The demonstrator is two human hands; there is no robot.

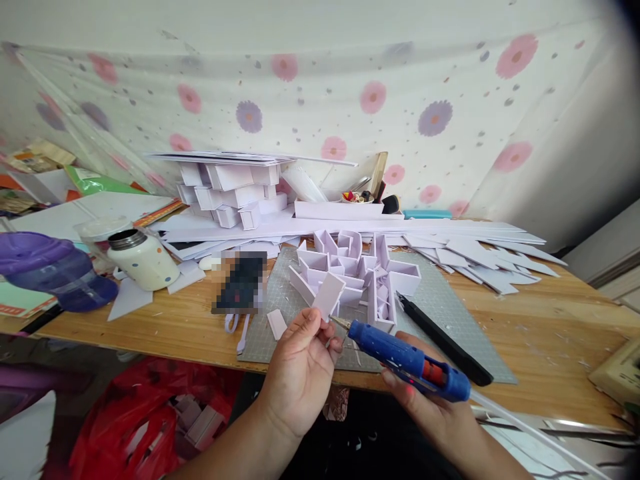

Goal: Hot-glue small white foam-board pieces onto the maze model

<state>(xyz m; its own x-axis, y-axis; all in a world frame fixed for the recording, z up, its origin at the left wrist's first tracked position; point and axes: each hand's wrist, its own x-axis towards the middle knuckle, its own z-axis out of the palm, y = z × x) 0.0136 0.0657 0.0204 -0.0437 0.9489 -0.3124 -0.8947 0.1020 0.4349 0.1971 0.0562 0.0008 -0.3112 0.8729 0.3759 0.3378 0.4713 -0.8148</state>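
Between thumb and fingers, my left hand (303,370) pinches a small white foam board piece (330,295), tilted upright above the table's front edge. My right hand (425,407) is wrapped round a blue hot glue gun (400,353); its metal nozzle meets or nearly meets the lower edge of that piece. Behind both hands, a white model of thin upright walls (350,267) stands on a grey cutting mat (455,303). A black utility knife (445,340) lies on the mat to the right. Left of the model lies a small loose white strip (276,324).
Stacked white board boxes (230,193) stand at the back. Cut board sheets (480,257) are piled at the back right. On the left are a dotted bottle (145,260), a purple cup (55,270) and a blurred dark phone-like object (240,283). A red bag (115,413) holds scraps below.
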